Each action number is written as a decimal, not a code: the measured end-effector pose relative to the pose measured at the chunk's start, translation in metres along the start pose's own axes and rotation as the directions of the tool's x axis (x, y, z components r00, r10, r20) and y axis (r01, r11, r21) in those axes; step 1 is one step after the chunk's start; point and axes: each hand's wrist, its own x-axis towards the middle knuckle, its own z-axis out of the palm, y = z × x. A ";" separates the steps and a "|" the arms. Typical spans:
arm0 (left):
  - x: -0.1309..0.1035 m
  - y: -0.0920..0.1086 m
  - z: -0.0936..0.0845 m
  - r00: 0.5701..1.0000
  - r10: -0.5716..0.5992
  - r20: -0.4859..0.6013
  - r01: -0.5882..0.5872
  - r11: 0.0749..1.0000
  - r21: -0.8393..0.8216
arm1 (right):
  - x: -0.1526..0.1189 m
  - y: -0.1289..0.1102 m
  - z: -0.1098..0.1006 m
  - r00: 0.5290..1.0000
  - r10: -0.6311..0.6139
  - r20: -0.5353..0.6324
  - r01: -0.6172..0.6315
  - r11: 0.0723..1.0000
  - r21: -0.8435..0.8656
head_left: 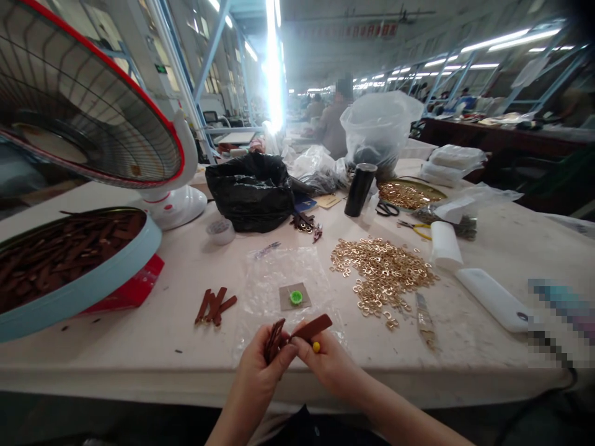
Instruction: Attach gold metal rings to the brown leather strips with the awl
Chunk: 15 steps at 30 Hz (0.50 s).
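Fingers of the left hand [268,356] pinching a stack of flat brown strips [275,341], right hand [325,356] gripping one smooth round-cornered strip [312,327] and a yellow-tipped tool [317,347], crinkled clear plastic [260,291] just beyond, glinting gold-coloured rings [381,266] heaped to the right on pale cloth [153,334].

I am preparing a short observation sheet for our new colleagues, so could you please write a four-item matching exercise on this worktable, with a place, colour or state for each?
1. Left hand
2. Green disc
3. Metal rings
4. Round tray

A. Loose, gold-coloured heap
B. Pale blue rim, on the left side
C. On a small brown square
D. Holding a bundle of brown strips

Right pairs: 1-D; 2-C; 3-A; 4-B
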 end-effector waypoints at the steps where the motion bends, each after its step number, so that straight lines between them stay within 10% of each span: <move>1: 0.002 -0.003 -0.003 1.000 0.002 -0.012 -0.002 1.000 0.010 | 0.001 0.001 0.002 1.000 0.022 0.015 -0.022 1.000 -0.008; 6: 0.020 -0.003 -0.037 0.987 0.060 -0.149 -0.021 0.967 0.252 | 0.006 0.009 0.000 0.977 0.169 0.132 -0.164 0.985 -0.049; 10: 0.044 0.003 -0.095 0.854 0.253 -0.454 0.108 0.768 0.631 | 0.010 0.011 -0.009 0.985 0.165 0.039 -0.165 0.986 -0.014; 15: 0.052 -0.003 -0.123 0.831 0.300 -0.468 0.097 0.751 0.654 | 0.007 0.011 -0.008 0.974 0.190 0.121 -0.186 0.981 -0.049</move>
